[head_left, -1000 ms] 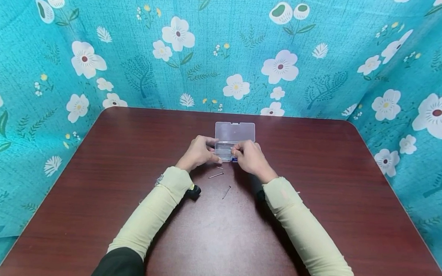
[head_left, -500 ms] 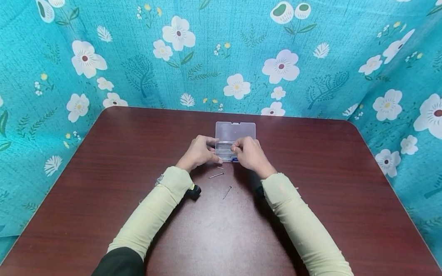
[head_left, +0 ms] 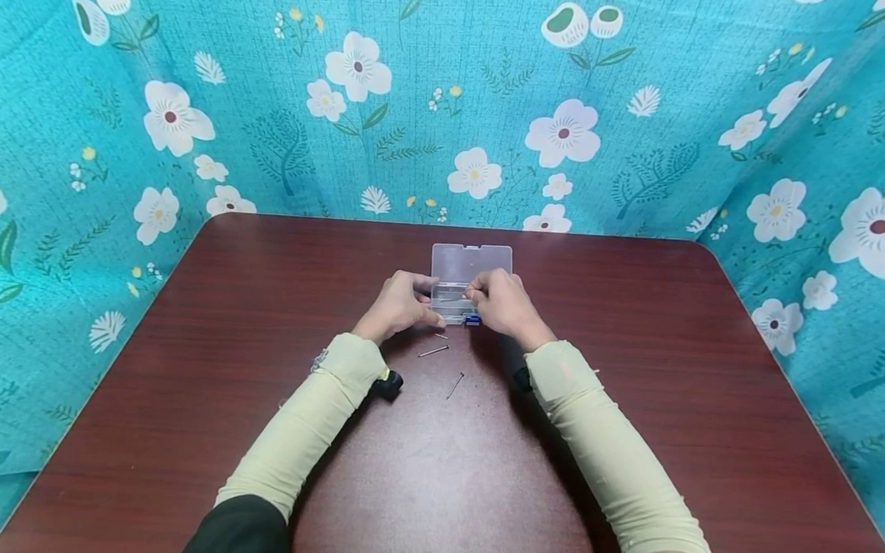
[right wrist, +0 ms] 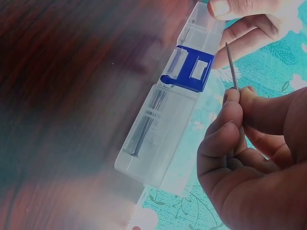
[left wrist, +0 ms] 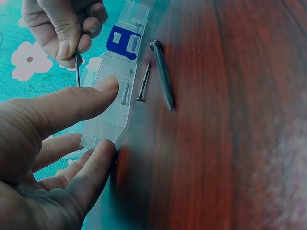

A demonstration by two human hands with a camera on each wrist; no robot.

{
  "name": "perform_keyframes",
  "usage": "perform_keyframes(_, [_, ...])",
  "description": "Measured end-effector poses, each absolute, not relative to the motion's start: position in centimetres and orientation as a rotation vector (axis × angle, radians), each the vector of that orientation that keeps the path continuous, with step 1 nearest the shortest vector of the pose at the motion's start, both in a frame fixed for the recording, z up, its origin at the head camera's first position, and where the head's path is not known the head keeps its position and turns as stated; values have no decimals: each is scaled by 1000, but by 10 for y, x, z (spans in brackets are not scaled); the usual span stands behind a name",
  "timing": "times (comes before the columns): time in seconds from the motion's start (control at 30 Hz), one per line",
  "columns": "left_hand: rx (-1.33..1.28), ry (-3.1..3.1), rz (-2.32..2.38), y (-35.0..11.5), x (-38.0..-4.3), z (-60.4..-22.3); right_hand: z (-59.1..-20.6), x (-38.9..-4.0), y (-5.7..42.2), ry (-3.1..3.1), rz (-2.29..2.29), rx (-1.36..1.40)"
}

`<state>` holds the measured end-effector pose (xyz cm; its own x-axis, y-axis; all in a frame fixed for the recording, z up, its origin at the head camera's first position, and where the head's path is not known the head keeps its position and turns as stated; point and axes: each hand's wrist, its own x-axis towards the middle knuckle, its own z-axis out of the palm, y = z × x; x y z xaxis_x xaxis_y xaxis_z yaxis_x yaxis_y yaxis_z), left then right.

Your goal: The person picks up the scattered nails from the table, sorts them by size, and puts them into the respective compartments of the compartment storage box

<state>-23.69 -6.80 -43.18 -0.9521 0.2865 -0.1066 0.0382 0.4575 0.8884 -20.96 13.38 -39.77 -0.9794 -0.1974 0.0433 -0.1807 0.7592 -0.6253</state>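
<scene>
A clear plastic box (head_left: pixel 451 306) stands with its lid (head_left: pixel 460 263) raised at the back and a blue latch (right wrist: pixel 195 69) on its front. My left hand (head_left: pixel 397 305) holds the box by its left end, thumb at the front corner and fingers at the end and back. My right hand (head_left: pixel 506 305) pinches a thin nail (right wrist: pixel 232 67) between thumb and fingers over the right part of the box. Through the box wall I see nails (right wrist: pixel 149 122) lying inside. In front lie a large nail (left wrist: pixel 163 76) and a smaller nail (left wrist: pixel 144 84).
Another loose nail (head_left: pixel 455 385) lies nearer to me on the dark red-brown table (head_left: pixel 322 274). A teal floral curtain (head_left: pixel 433 101) hangs behind the table and along its sides. Black wrist devices (head_left: pixel 388 384) sit under both sleeves.
My right hand has shifted slightly away from me over the box, and more of the blue latch shows. The left hand, the box and the loose nails have stayed put.
</scene>
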Motion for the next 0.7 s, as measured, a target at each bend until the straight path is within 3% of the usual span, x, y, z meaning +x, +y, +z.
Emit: perform_keyframes(0.7, [266, 2478, 1473, -67, -237, -431, -398, -216, 140, 2961, -970, -272])
